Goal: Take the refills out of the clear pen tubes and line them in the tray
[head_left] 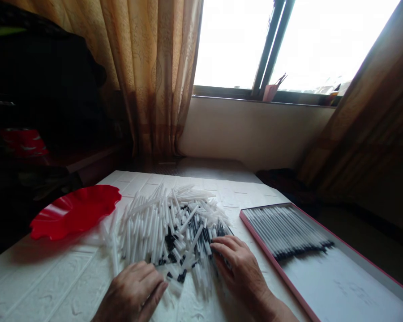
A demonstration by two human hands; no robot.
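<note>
A heap of slim white translucent plastic tubes lies in the middle of the table, with small black pieces and dark thin-tipped rods among it. At the heap's near left edge is my left hand, its fingers curled and pressed together, what they pinch hidden. My right hand rests against the heap's right side. Its fingers bend inward over some tubes, and what lies between them and the thumb cannot be made out. Tubes just in front of both hands are blurred.
A shallow pink-edged box on the right holds a neat row of white tubes with black ends. A red scalloped plate sits at the left table edge. Behind the white brick-patterned tabletop are a curtain and a window.
</note>
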